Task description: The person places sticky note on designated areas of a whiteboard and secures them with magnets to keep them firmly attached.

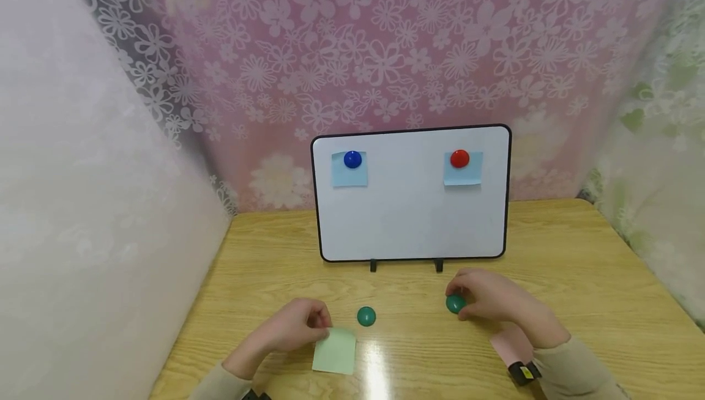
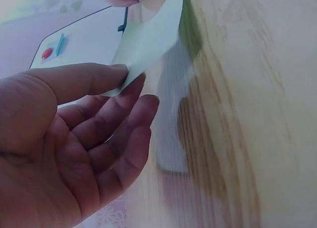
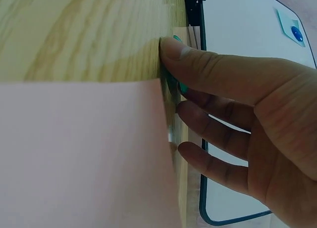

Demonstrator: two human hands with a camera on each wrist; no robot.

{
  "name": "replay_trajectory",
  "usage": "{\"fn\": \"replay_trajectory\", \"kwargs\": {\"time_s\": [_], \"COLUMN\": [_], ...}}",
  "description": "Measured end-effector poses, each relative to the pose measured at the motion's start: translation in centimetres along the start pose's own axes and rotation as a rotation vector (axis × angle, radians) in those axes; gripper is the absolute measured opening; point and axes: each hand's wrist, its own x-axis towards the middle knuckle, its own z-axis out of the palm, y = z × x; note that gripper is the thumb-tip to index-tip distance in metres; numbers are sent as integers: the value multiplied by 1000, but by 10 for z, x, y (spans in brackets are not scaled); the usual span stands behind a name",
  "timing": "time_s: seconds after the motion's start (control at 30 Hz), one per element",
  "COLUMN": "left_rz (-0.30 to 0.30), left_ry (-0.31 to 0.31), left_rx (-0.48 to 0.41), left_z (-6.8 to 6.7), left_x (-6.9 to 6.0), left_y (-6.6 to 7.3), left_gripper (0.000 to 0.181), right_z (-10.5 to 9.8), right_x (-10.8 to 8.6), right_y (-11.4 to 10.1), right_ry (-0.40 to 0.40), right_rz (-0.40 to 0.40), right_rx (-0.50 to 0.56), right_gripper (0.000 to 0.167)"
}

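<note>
My left hand (image 1: pixel 293 328) pinches a pale green sticky note (image 1: pixel 336 354) by its upper left corner, between thumb and index finger. In the left wrist view the note (image 2: pixel 148 45) is lifted off the table at a slant, and the other fingers curl loosely below. My right hand (image 1: pixel 490 297) grips a round green magnet (image 1: pixel 455 303) by its edges, at the tabletop. A second green magnet (image 1: pixel 366 316) lies between the hands, touched by neither. Below the right wrist is a pink sticky note (image 1: pixel 509 345), partly hidden by the forearm.
A whiteboard (image 1: pixel 410 216) stands on small black feet (image 1: pixel 439 265) at the back of the wooden table (image 1: pixel 270 253). On it, a blue magnet (image 1: pixel 352 159) and a red magnet (image 1: pixel 459 158) each hold a light blue note. Flowered fabric (image 1: pixel 352 51) rises behind.
</note>
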Motion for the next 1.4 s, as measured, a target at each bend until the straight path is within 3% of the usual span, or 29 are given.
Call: {"fn": "replay_trajectory", "kwargs": {"time_s": [0.63, 0.9, 1.1, 1.4], "left_rz": [-25, -37, -36, -46], "left_ry": [53, 119, 132, 143], "left_rx": [-98, -120, -136, -225], "left_z": [0, 1, 0, -1], "left_x": [7, 9, 11, 13], "left_y": [-4, -4, -5, -8], "left_gripper": [13, 9, 8, 8], "right_z": [-1, -2, 0, -2], "right_x": [-2, -3, -3, -7], "right_y": [-1, -3, -1, -1], "right_ry": [13, 11, 21, 28], "right_rz": [15, 21, 18, 16], "right_rx": [7, 4, -4, 20], "right_gripper": [35, 35, 35, 34]}}
